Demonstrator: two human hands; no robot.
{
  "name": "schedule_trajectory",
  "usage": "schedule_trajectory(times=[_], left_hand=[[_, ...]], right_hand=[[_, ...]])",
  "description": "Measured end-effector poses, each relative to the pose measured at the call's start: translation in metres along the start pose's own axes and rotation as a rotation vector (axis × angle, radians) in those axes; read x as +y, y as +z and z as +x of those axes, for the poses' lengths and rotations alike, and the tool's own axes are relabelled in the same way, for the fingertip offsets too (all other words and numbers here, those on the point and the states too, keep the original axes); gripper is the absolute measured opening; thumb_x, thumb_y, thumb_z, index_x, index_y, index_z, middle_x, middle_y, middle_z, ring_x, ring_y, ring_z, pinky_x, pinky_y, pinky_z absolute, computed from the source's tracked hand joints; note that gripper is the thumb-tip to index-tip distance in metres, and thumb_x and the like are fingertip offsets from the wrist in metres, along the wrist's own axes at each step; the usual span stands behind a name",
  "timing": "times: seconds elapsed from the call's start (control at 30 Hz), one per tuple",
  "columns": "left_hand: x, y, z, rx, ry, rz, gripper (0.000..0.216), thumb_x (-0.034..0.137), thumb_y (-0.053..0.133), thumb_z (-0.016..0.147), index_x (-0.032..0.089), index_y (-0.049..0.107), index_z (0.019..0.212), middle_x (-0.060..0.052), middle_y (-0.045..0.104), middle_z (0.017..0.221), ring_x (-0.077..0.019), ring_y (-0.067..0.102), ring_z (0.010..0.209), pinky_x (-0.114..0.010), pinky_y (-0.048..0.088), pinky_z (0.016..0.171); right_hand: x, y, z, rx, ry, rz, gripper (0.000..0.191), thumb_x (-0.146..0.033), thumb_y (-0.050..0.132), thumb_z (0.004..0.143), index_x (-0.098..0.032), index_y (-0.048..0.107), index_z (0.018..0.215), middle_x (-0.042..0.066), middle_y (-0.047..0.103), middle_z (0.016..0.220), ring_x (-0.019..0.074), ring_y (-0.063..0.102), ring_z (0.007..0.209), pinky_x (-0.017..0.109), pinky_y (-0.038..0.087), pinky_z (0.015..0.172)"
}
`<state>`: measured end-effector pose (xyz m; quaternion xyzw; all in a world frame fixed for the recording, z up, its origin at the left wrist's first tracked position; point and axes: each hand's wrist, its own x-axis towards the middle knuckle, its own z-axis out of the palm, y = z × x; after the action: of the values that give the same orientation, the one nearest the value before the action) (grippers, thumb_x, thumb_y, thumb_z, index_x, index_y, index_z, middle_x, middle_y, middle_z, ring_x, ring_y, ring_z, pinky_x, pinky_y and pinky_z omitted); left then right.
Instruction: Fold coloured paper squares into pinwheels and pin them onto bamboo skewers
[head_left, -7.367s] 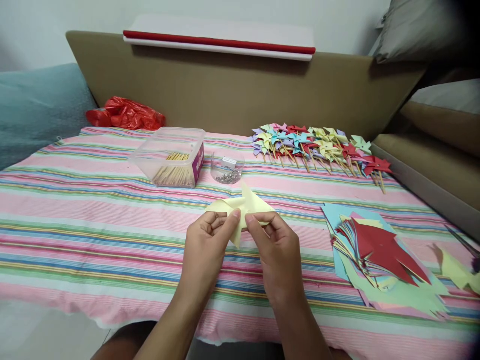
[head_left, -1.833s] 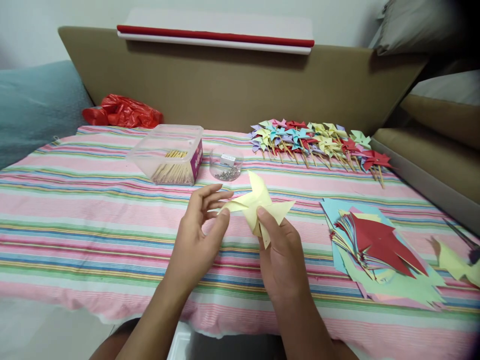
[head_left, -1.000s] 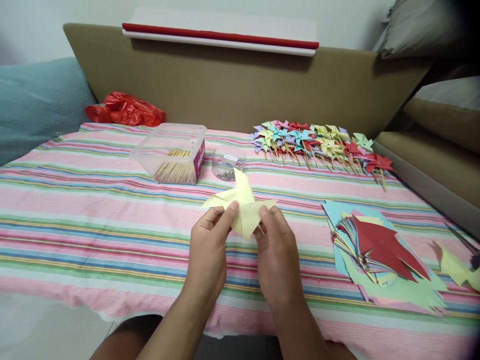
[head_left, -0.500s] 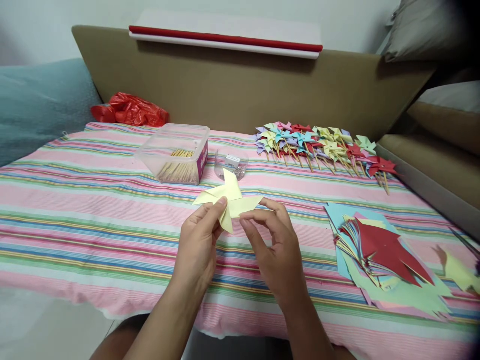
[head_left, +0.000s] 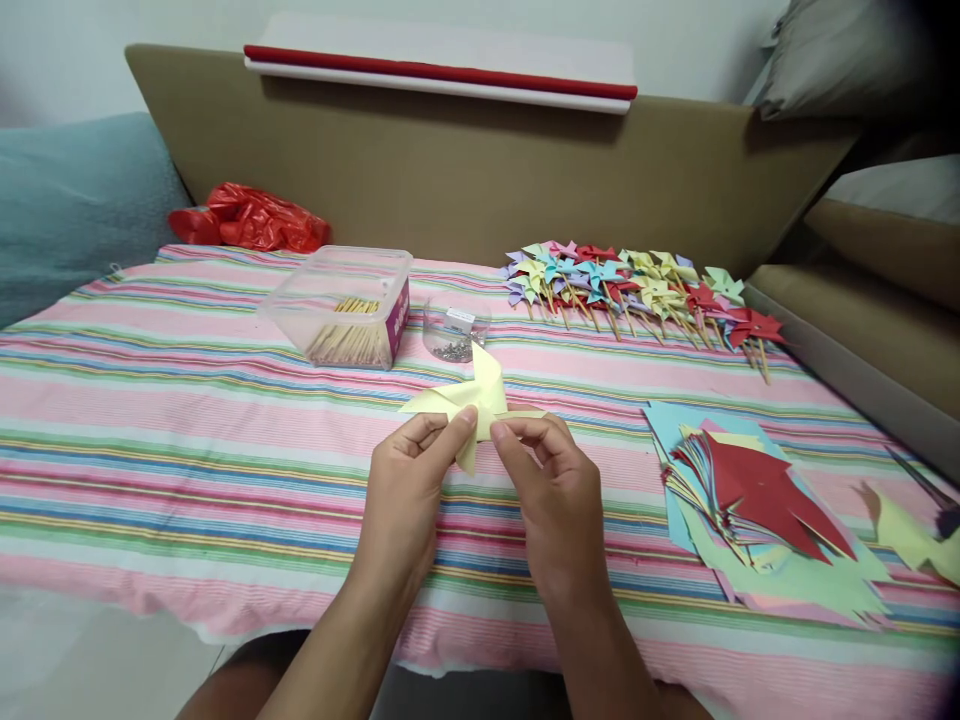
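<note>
A pale yellow paper pinwheel (head_left: 474, 397) is held between both hands above the striped cloth (head_left: 187, 430). My left hand (head_left: 409, 495) pinches its middle with thumb and forefinger. My right hand (head_left: 551, 500) is closed on the pinwheel's right flap, fingers curled over it. Just behind the paper stand a small clear cup of metal pins (head_left: 453, 333) and a clear plastic box of wooden sticks (head_left: 341, 308).
A row of several finished coloured pinwheels on sticks (head_left: 637, 290) lies at the back right. A stack of cut coloured paper, red on top (head_left: 757, 500), lies at right, with a yellow scrap (head_left: 911, 535) beyond it. A red plastic bag (head_left: 251, 220) sits back left. Brown headboard behind.
The hands have come closer together; my right fingers, spread apart half a second ago, have closed on the right flap. The pinwheel has shifted a little right and turned slightly.
</note>
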<state>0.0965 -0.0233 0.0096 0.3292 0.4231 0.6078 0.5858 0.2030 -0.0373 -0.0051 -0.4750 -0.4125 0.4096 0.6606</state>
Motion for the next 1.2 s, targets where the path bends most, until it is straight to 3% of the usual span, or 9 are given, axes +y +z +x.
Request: schedule_trajectory(times=[0.3,0.53,0.97,1.2], left_hand=[[-0.003,0.000,-0.002,-0.009,0.019,0.041,0.027,0.029,0.083,0.076,0.016,0.066,0.061,0.006,0.049,0.059,-0.0080,0.041,0.060,-0.020,0.039,0.061],[-0.005,0.000,0.000,-0.024,0.020,0.090,0.027,0.031,0.082,0.078,0.015,0.066,0.064,0.003,0.056,0.066,-0.0090,0.047,0.067,-0.021,0.040,0.065],[0.000,0.014,-0.010,-0.049,-0.004,0.061,0.020,0.031,0.083,0.077,0.014,0.072,0.072,0.000,0.065,0.072,-0.0110,0.056,0.073,-0.021,0.045,0.067],[0.008,0.024,-0.018,-0.043,0.036,0.091,0.023,0.033,0.082,0.077,0.014,0.070,0.072,0.001,0.063,0.070,-0.0101,0.052,0.068,-0.020,0.042,0.064]], right_hand=[[0.002,0.001,-0.001,0.063,0.050,0.022,0.019,-0.035,0.077,0.081,-0.020,0.067,0.080,0.002,0.065,0.090,0.0164,0.063,0.087,0.030,0.053,0.080],[0.006,0.004,0.000,0.089,0.033,0.047,0.021,-0.035,0.079,0.078,-0.020,0.064,0.078,0.002,0.064,0.087,0.0173,0.064,0.085,0.030,0.054,0.075],[-0.003,-0.001,0.003,0.103,-0.017,0.111,0.019,-0.031,0.080,0.076,-0.018,0.066,0.075,0.006,0.064,0.105,0.0196,0.066,0.096,0.031,0.057,0.079],[-0.008,-0.002,0.001,0.097,-0.072,0.107,0.018,-0.031,0.078,0.079,-0.019,0.064,0.077,0.006,0.062,0.108,0.0202,0.066,0.098,0.032,0.058,0.079]])
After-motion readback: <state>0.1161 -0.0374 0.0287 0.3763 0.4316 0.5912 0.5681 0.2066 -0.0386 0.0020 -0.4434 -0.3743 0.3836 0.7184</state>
